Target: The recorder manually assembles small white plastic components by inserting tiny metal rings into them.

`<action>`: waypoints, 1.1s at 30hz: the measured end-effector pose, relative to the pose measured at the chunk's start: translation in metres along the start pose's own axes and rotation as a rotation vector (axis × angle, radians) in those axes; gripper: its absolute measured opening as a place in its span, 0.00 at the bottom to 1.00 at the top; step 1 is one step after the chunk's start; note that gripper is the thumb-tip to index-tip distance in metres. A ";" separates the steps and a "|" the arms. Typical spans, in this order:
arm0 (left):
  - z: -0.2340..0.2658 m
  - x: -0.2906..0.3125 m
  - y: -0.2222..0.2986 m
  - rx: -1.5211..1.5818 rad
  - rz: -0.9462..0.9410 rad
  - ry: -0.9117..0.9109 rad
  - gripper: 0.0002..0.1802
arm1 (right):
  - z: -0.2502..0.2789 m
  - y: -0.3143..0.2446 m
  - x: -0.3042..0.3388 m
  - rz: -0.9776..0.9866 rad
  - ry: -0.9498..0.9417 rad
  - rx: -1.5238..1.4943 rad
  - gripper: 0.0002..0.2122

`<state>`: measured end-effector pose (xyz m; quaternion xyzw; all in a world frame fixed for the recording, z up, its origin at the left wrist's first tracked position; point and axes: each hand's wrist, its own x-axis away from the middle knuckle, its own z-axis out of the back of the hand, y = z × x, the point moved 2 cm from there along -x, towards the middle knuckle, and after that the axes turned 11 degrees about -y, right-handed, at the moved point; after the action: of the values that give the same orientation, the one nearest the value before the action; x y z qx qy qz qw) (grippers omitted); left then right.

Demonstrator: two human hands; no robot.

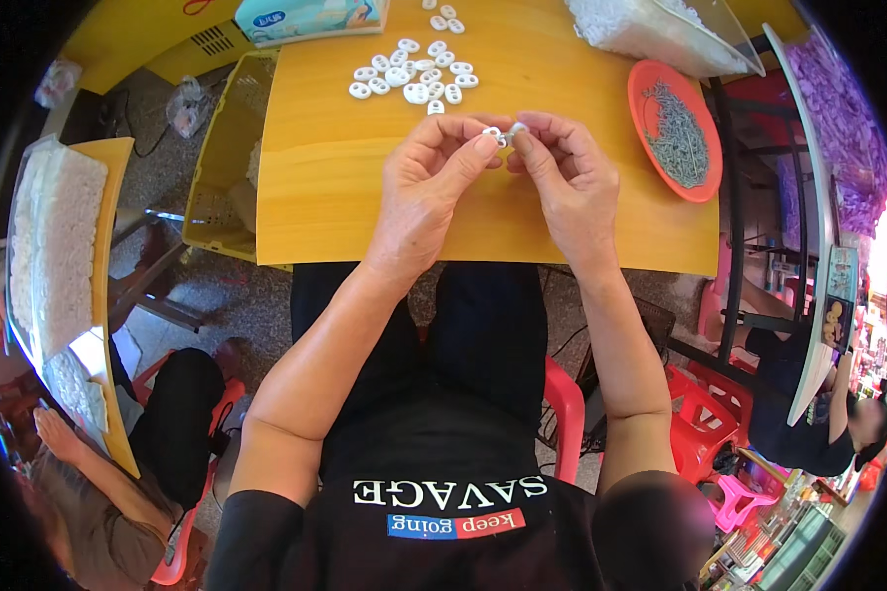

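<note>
Above the front part of the yellow table, my two hands meet fingertip to fingertip. My left hand (429, 187) pinches a small white oval plastic piece with two holes (492, 133). Close against it, my right hand (574, 187) is closed in a pinch on a small shiny whitish piece (517, 129), whose kind I cannot make out. A bit of metal seems to show between the two pinches. Just beyond my hands lies a loose cluster of similar white two-hole pieces (416, 93). To the right, a red oval plate (707, 183) holds a heap of thin grey metal parts (678, 133).
The yellow table (345, 197) carries a tissue pack (310, 18) at its far left and a clear bin of white pieces (641, 34) at its far right. A yellow crate (202, 212) stands left. People sit at other tables on both sides.
</note>
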<state>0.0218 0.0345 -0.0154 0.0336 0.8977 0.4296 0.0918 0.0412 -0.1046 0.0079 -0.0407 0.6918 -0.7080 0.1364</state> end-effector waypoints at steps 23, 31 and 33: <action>-0.004 -0.001 -0.001 -0.075 0.035 0.008 0.09 | -0.005 -0.009 0.009 -0.013 0.142 -0.261 0.06; -0.003 -0.001 0.000 -0.059 0.039 0.018 0.08 | -0.012 -0.008 0.009 0.065 0.203 -0.160 0.07; -0.002 0.000 0.001 -0.056 0.042 0.019 0.08 | -0.015 -0.008 0.007 0.072 0.204 -0.151 0.07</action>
<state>0.0215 0.0333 -0.0135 0.0458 0.8852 0.4568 0.0748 0.0292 -0.0921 0.0147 0.0465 0.7544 -0.6489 0.0872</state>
